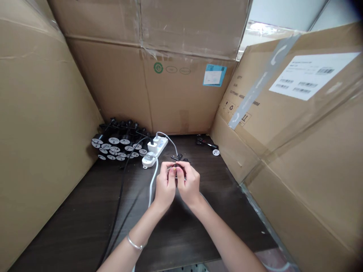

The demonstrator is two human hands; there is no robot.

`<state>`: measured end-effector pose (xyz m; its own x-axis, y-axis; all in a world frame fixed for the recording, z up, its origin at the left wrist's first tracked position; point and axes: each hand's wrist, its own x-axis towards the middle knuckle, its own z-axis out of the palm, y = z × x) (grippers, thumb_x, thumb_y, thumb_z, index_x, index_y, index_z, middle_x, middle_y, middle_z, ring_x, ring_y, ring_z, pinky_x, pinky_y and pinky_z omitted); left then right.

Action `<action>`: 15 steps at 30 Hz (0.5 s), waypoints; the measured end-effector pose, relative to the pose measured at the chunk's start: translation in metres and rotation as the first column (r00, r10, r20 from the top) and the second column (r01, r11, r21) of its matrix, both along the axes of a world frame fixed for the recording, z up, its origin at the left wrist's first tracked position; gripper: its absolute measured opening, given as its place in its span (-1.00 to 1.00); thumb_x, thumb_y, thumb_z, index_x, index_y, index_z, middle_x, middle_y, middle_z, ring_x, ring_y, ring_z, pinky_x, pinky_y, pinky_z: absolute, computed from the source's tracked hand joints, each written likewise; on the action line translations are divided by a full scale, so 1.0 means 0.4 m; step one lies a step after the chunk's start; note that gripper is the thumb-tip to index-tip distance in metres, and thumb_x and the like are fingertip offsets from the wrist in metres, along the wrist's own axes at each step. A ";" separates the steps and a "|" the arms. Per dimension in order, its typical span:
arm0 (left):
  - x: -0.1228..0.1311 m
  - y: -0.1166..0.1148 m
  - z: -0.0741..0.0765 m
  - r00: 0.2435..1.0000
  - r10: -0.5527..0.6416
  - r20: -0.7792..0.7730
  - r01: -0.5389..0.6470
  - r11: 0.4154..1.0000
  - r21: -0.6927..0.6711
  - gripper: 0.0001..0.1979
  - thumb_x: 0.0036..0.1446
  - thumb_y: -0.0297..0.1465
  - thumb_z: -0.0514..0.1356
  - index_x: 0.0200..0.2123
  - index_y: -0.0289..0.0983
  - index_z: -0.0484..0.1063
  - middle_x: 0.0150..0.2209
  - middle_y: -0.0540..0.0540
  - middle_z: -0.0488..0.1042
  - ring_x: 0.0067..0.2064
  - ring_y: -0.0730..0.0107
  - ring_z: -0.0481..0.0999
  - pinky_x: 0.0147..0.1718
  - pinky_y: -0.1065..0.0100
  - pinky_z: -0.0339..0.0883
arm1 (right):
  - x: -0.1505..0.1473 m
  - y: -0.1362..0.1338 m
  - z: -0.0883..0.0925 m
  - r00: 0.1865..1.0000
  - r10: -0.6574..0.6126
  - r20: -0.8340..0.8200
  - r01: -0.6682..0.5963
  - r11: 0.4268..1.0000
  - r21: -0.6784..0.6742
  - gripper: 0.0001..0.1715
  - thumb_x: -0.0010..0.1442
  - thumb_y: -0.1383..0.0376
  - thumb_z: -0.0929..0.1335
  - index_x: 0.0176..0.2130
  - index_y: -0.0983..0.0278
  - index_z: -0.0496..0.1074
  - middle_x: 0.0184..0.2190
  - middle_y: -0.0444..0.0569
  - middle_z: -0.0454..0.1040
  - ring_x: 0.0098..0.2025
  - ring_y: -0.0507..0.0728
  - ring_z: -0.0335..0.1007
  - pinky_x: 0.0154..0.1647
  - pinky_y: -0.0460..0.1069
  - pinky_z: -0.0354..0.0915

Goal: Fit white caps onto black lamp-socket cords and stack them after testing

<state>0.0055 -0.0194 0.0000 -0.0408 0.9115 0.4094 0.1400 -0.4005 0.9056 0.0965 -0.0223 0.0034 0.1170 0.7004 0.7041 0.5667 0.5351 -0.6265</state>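
Observation:
My left hand (165, 186) and my right hand (188, 185) meet above the middle of the table. Both are closed, thumbs side by side and fingertips curled inward, around a small dark object (182, 170). Most of it is covered by the fingers, so I cannot make out its kind. Just beyond the fingertips are small black parts (179, 156), close to the end of a thin white cable (174, 142). Whether these parts join the held object is hidden.
A white power strip (148, 160) with plugged-in adapters lies left of my hands. Behind it are stacked black cylinders with white round ends (114, 141). One similar black piece (208, 144) lies at the right. Large cardboard boxes (181, 102) wall in the dark table (221, 211).

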 end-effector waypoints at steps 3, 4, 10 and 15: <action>0.002 -0.004 -0.003 1.000 0.019 -0.001 -0.019 0.998 0.061 -0.80 0.19 -0.26 -0.04 -0.22 -0.25 0.23 -0.31 -0.06 0.40 -0.38 0.46 0.39 -0.38 0.46 0.23 | 0.001 -0.004 0.001 1.000 0.019 0.003 -0.019 0.998 0.063 -0.77 0.22 0.30 0.18 -0.18 0.29 0.34 -0.29 0.01 0.45 -0.25 0.09 0.37 -0.21 -0.02 0.26; 0.002 -0.005 -0.005 1.000 0.017 0.004 -0.017 0.997 0.073 -0.80 0.19 -0.26 -0.03 -0.21 -0.25 0.22 -0.31 -0.07 0.40 -0.36 0.45 0.40 -0.36 0.46 0.23 | 0.002 -0.004 0.001 0.999 0.036 0.001 -0.036 0.996 0.078 -0.77 0.22 0.31 0.18 -0.16 0.28 0.34 -0.27 0.01 0.45 -0.24 0.09 0.37 -0.20 -0.02 0.26; -0.003 -0.004 -0.013 0.999 -0.032 -0.011 0.033 0.991 0.133 -0.71 0.20 -0.22 -0.07 -0.09 -0.25 0.16 -0.25 -0.12 0.38 -0.31 0.41 0.41 -0.33 0.42 0.25 | 0.008 -0.004 -0.005 0.996 0.074 0.056 -0.080 0.988 0.129 -0.71 0.22 0.29 0.15 -0.08 0.27 0.28 -0.23 0.03 0.41 -0.21 0.11 0.34 -0.18 0.01 0.25; -0.008 -0.003 -0.010 0.999 -0.036 -0.011 0.038 0.989 0.146 -0.71 0.20 -0.22 -0.07 -0.08 -0.26 0.15 -0.31 -0.09 0.37 -0.38 0.44 0.39 -0.37 0.42 0.24 | 0.010 -0.005 -0.002 0.991 0.086 0.103 -0.102 0.983 0.156 -0.66 0.20 0.33 0.16 -0.01 0.30 0.23 -0.20 0.05 0.39 -0.19 0.11 0.31 -0.17 0.02 0.23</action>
